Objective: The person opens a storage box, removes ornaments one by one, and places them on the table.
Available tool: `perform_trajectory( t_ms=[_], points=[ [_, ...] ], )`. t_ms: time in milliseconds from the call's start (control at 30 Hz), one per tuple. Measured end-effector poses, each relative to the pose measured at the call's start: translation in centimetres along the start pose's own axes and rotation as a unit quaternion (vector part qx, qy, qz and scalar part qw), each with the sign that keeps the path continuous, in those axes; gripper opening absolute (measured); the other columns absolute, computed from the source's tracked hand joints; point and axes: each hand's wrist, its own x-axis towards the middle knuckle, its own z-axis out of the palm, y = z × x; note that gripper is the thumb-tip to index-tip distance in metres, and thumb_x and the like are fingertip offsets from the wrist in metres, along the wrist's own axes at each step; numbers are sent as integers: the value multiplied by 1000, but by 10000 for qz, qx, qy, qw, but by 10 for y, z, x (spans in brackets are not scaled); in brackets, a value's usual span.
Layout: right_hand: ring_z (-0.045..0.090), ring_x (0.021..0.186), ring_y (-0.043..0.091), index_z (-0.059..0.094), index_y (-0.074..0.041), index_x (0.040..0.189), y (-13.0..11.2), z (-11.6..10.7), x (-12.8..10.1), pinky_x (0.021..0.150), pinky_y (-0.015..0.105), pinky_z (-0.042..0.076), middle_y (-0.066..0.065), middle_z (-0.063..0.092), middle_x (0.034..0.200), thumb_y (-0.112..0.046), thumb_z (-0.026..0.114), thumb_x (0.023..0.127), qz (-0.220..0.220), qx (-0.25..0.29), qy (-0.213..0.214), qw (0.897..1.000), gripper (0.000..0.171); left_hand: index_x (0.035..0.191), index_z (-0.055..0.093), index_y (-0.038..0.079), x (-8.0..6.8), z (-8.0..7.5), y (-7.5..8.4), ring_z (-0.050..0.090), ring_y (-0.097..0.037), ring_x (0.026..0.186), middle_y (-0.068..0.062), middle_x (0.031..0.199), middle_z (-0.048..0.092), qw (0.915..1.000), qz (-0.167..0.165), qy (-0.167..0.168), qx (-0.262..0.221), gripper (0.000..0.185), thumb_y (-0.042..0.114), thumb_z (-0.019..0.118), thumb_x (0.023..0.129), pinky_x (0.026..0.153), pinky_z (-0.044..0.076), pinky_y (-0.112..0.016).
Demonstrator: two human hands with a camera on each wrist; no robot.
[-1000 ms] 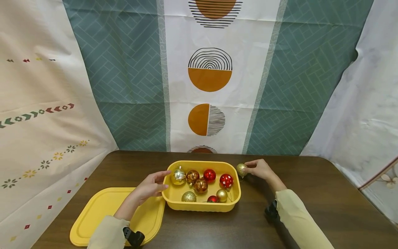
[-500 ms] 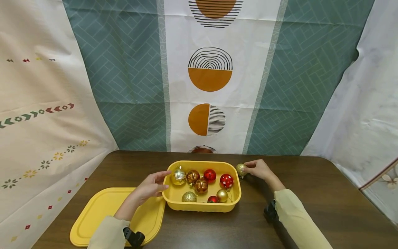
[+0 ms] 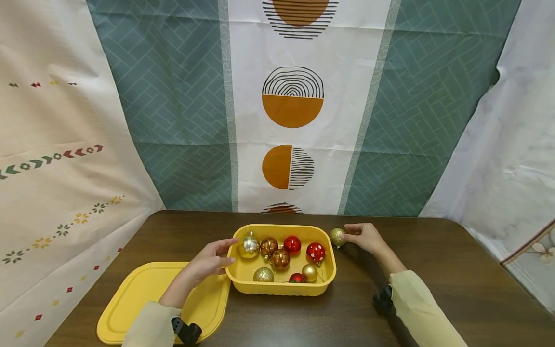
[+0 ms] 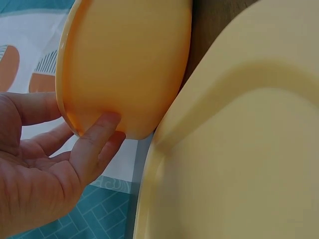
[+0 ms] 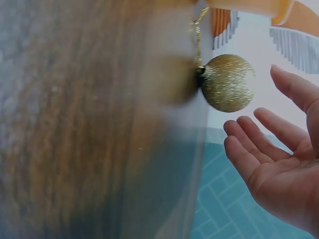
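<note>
Left of the yellow tub (image 3: 243, 282) the lid (image 3: 130, 299) lies flat on the tabletop (image 3: 433, 270), out of my way. My left hand (image 3: 208, 262) rests relaxed fingers against the tub's left wall, steadying it (baubles inside). Right of the tub, the gold glitter bauble (image 3: 336, 236) sits by the rim; my right hand (image 3: 366, 237) is spread beside it, gripping nothing.

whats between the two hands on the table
The yellow tub of baubles sits between the left hand and right hand, seen in the head view.
</note>
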Motion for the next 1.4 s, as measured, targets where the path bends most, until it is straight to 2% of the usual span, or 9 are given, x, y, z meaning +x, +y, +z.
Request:
perform_trajectory(
  t_ms=[167, 433, 667, 867, 967, 1033, 1233, 1400],
  points=[
    [59, 101, 35, 55, 12, 117, -10, -7, -10, 84, 42, 49, 28, 59, 112, -19, 68, 81, -198, 272, 98, 9994, 49, 135, 37, -3, -1, 0, 1, 52, -37, 109, -30, 132, 40, 10000, -19, -5, -16, 53, -4, 54, 85, 81, 51, -44],
    [58, 102, 36, 56, 10, 117, -40, -4, -24, 81, 39, 51, 27, 58, 114, -17, 68, 82, -756, 472, -140, 9959, 46, 135, 38, -1, -2, 0, 3, 50, -38, 112, -28, 133, 40, 10000, -55, 39, 46, 53, -4, 54, 85, 80, 51, -44],
    [59, 100, 33, 59, 7, 114, -72, 20, -32, 85, 44, 48, 23, 61, 110, -18, 72, 78, -1338, 542, -441, 9885, 46, 135, 38, -2, -1, 0, 2, 51, -37, 110, -28, 132, 40, 10000, -69, 63, 18, 53, -4, 54, 85, 80, 51, -43],
    [60, 97, 30, 60, 8, 113, -96, 46, -39, 82, 41, 50, 21, 64, 106, -20, 71, 78, -2031, 302, -896, 9746, 46, 135, 39, -2, 0, 1, 2, 51, -38, 111, -28, 132, 41, 10000, -38, 61, 53, 52, -4, 54, 85, 80, 51, -43],
    [61, 94, 28, 61, 6, 113, -106, 60, -40, 78, 41, 51, 19, 65, 104, -20, 72, 77, -2238, 215, -1088, 9683, 45, 135, 39, -2, 0, 1, 1, 51, -37, 110, -27, 131, 42, 10000, -40, 64, 43, 52, -4, 54, 85, 80, 51, -43],
    [62, 92, 27, 62, 5, 112, -111, 69, -40, 78, 40, 51, 17, 66, 102, -20, 73, 76, -2315, 180, -1160, 9657, 45, 135, 39, -2, 0, 1, 1, 52, -36, 109, -27, 130, 43, 10000, -44, 64, 38, 52, -4, 54, 85, 80, 51, -43],
    [62, 93, 24, 62, 2, 113, -123, 92, -40, 83, 34, 51, 12, 66, 102, -23, 73, 77, -2130, 215, -1594, 9637, 45, 135, 39, -2, 0, 1, 0, 53, -34, 108, -27, 130, 43, 10000, -25, 59, 47, 52, -4, 54, 85, 79, 52, -43],
    [63, 96, 23, 62, 2, 113, -127, 106, -38, 80, 26, 51, 13, 66, 106, -21, 73, 77, -2020, 337, -1936, 9595, 44, 135, 38, -2, 0, 0, 0, 53, -35, 108, -28, 131, 42, 10000, 4, 20, 51, 52, -4, 54, 85, 79, 52, -42]
  ],
)
